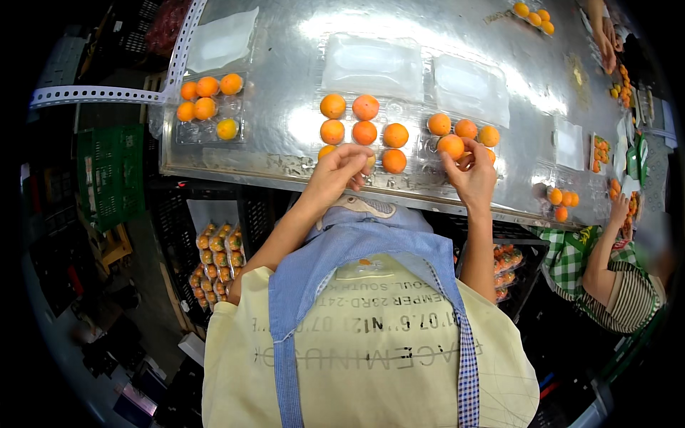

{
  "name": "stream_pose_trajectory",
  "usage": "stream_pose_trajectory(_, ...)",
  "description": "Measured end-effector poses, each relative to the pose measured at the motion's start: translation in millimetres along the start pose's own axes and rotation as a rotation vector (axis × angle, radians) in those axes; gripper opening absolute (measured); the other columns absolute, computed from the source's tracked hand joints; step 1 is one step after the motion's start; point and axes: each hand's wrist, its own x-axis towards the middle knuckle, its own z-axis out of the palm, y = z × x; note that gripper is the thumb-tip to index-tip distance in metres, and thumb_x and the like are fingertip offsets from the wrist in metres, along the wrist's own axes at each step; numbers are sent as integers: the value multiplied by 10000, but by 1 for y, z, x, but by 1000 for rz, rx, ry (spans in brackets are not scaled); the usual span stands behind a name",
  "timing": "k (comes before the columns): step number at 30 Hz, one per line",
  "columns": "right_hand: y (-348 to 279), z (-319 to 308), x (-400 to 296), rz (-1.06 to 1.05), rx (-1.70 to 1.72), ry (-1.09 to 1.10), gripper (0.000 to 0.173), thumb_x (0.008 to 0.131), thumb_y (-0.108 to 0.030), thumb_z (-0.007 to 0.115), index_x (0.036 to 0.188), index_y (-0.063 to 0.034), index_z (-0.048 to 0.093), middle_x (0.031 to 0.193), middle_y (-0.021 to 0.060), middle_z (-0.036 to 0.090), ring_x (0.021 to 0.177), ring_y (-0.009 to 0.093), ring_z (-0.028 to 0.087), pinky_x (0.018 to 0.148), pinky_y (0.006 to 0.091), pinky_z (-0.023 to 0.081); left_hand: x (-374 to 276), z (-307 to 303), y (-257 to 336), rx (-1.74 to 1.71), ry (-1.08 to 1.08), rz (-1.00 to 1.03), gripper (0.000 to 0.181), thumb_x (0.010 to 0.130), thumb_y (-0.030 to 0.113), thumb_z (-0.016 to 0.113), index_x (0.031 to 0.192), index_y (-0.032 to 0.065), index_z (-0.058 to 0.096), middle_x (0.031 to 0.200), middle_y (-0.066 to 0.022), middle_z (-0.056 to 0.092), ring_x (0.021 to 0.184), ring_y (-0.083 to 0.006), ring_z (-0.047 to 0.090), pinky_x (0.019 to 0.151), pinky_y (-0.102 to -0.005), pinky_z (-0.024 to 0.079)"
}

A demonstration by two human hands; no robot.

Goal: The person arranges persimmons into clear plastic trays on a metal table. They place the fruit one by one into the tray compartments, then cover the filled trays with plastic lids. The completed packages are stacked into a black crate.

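Observation:
My right hand (476,174) grips a round orange fruit (451,146) between thumb and fingers, over a clear plastic clamshell tray (429,145). Other orange fruits (466,128) sit in that tray, some partly hidden by the fingers. My left hand (342,168), fingers curled, hovers over the near end of the middle clamshell tray (397,108). A paler fruit (371,161) shows just behind its fingertips; whether they touch it is unclear. Several more orange fruits (365,132) fill cups of this middle tray.
Another part-filled clamshell (234,107) lies at the left of the metal table (283,107), beside a perforated metal strip (101,94). Below the table edge stand black crates (257,214) with packed fruit. On the right, a co-worker's hand (619,209) is among fruit trays.

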Motion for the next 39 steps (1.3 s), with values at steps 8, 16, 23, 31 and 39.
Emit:
stream_pose_trajectory(8,-8,16,1,-370,-370,105,373,667,-280,768,924,-50,625,795,85,588,743,249,601,582,367,485,1,-5,-3,37,-2,17,204,951,179,536,1117,71,586,841,-14,604,705,-70,549,621,-200,456)
stream_pose_trajectory(16,-9,20,1,-228,-362,20,398,674,-280,778,943,-43,604,826,95,597,776,257,607,610,378,486,3,-5,-5,31,-4,14,193,947,159,541,1108,62,584,839,-16,606,711,-72,555,621,-198,461)
stream_pose_trajectory(23,-4,20,3,-228,-363,28,390,641,-301,806,851,-57,585,766,90,598,689,258,605,546,379,467,4,-5,-5,37,0,-2,185,940,147,544,1098,61,586,838,-20,608,712,-75,559,627,-200,464)
stream_pose_trajectory(31,-4,22,5,-230,-412,40,413,623,-344,822,799,-65,574,715,86,596,643,251,602,520,378,458,5,-7,-7,35,-1,6,176,938,135,538,1090,60,587,843,-24,608,713,-78,558,631,-202,466)
stream_pose_trajectory(39,-8,9,4,-288,-307,-49,432,630,-272,818,962,-73,627,874,72,599,783,235,609,559,367,472,3,-7,-6,59,37,10,185,948,159,544,1097,64,597,803,7,591,680,-56,540,625,-197,457)
